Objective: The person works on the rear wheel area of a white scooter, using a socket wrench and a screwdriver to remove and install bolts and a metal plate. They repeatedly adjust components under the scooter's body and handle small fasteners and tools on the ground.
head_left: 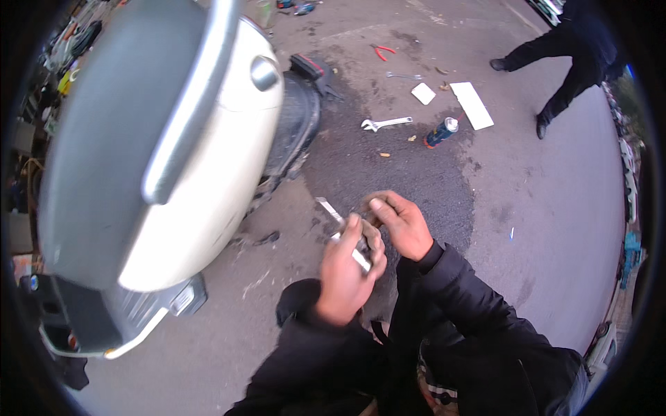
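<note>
My left hand is closed round a slim silver tool, whose narrow flat tip looks like a utility knife's blade. Part of the tool's body is hidden by the fingers, and motion blurs it. Close beside it, to the right, my right hand is closed with thumb and fingers pinched together. Something small and dark may be between them, but I cannot make it out. Both hands are above the pavement, right of a cream scooter with a grey seat and a silver rail.
Ahead on the pavement lie an adjustable wrench, a spray can, two white pieces, a spanner and red-handled pliers. A person in dark trousers stands at the far right. A dark wet patch spreads ahead.
</note>
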`<state>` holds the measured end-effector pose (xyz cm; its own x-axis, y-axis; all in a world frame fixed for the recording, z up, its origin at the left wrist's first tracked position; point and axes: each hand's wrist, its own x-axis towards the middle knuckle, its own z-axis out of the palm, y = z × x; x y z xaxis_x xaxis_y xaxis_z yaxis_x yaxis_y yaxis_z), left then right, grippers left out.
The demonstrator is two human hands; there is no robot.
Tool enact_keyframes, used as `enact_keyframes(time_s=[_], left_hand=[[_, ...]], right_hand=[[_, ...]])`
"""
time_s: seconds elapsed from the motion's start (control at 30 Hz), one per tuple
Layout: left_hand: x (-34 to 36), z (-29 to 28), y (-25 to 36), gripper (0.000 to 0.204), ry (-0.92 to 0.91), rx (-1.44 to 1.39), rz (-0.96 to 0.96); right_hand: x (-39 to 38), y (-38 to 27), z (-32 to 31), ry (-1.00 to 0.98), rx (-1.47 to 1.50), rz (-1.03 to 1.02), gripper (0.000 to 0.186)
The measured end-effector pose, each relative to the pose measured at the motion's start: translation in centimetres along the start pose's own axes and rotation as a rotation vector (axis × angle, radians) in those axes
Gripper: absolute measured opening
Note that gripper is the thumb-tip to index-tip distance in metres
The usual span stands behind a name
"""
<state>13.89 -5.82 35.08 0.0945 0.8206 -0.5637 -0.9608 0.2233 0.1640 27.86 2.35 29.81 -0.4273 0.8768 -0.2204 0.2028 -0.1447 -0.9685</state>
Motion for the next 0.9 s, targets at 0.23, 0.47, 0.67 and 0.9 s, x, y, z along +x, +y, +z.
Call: enact_keyframes(time_s=[0.23, 0.47, 0.67, 0.9], left_hand=[[-4.8, -3.8, -5.6, 0.055, 0.038, 0.043, -0.125], [-27.9, 3.4, -11.0, 0.079, 0.114, -0.231, -0.25], [-44.6, 12.7, -10.2, 0.068, 0.043, 0.014, -0.031], [-57.6, 12.1, -10.8, 0.1, 0.358, 0.246, 0.277]], right_hand=[[-10.1, -4.7, 2.0, -0.201, -0.325, 0.103, 0.045], [-27.6, -17.6, 0.3, -0.521, -0.371, 0.281, 0.046], [-35.1, -30.5, 2.3, -0.6, -0.419, 0.141, 0.047], [-39.8, -30.5, 4.3, -0.376, -0.329, 0.133, 0.031]])
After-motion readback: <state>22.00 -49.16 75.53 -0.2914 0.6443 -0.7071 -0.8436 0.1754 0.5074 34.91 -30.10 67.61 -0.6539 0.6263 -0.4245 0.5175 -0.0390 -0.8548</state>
